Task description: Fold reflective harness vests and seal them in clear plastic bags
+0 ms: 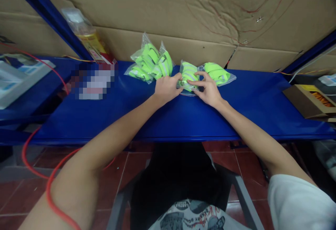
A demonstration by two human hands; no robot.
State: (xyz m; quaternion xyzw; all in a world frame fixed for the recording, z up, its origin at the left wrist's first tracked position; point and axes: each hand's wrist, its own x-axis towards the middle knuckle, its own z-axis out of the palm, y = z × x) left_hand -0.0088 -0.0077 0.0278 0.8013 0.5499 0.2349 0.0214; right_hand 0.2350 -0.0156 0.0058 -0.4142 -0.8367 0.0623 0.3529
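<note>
Between my two hands is a clear plastic bag with a folded neon-yellow reflective strap inside, just above the blue table. My left hand pinches its lower left edge between thumb and fingers. On the other side, my right hand grips the lower right part, with thumb below and fingers across the front. Close behind my right hand lies another bagged neon strap. A pile of several similar bags rests left of the held one, near the cardboard wall.
The blue table backs onto a cardboard wall. A plastic bottle stands at the back left. An open cardboard box sits at the right end. A red hose loops past my left arm.
</note>
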